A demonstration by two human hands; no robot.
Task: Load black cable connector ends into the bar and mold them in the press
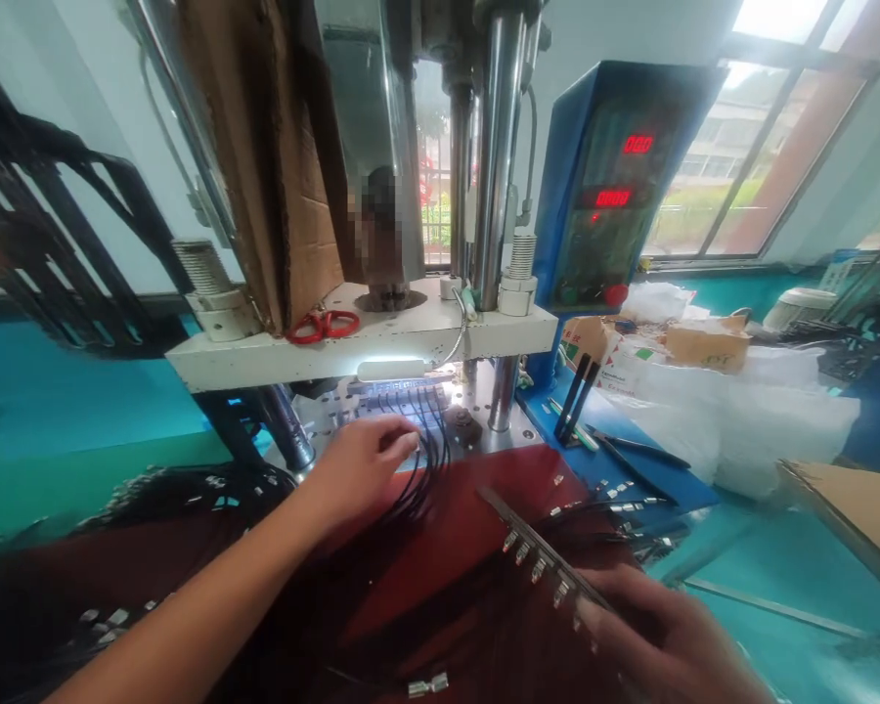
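My left hand (363, 464) is in front of the press bed, with its fingers curled in and the thumb close to the index finger. Right beside it, a bunch of thin black cables (431, 450) runs out of a lit metal mould (400, 396) and bends down over dark red cloth. Whether those fingers grip any cable is hidden. At lower right, my right hand (649, 631) is closed around the end of a narrow metal strip (517, 523). Small metal terminals (538, 569) stick out along the strip's lower edge.
Above the mould is the press's white plate (264, 364), with red-handled scissors (323, 326) on it. A blue control box (579, 186) with red digits stands to the right. Black pliers (638, 455) lie on a blue surface near plastic bags (755, 420). More cables (212, 489) lie at left.
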